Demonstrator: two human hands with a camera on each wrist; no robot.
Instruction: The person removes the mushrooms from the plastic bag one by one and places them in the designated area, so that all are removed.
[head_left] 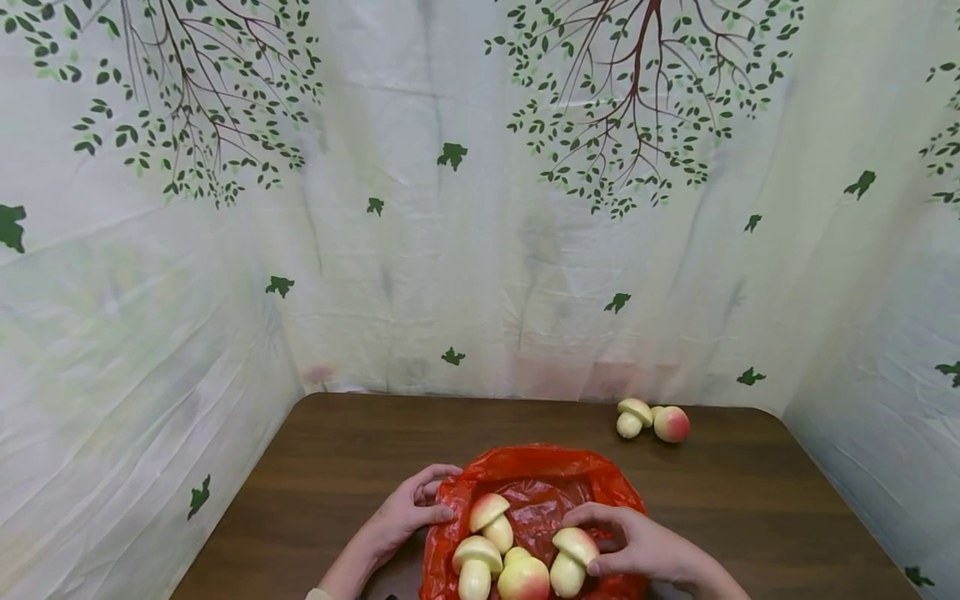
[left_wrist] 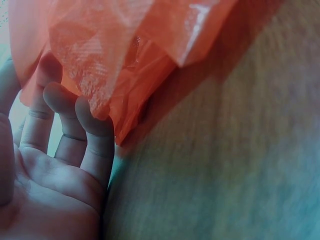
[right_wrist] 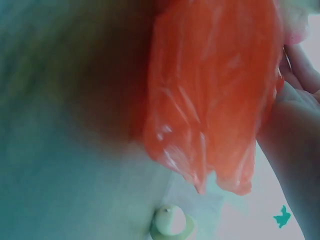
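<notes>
A red plastic bag [head_left: 540, 458] stands open-mouthed at the table's front. On its left side my left hand [head_left: 405, 508] holds the rim, the thumb against the edge and the curled fingers at the film [left_wrist: 100, 50]. My right hand [head_left: 637, 542] reaches over the bag's right rim and grips a pale mushroom [head_left: 570, 562] with a pink-tinged cap between thumb and fingers, inside the mouth. Also in the bag are a mushroom [head_left: 491, 518] at the back, another mushroom [head_left: 476, 568] at the front left, and a yellow pear [head_left: 522, 575] with a red blush.
Toward the back right of the brown wooden table [head_left: 360, 442] lie another mushroom [head_left: 633, 417] and a red-blushed pear [head_left: 672, 424], side by side. White cloth [head_left: 465, 250] printed with trees and leaves hangs behind the table and along both sides.
</notes>
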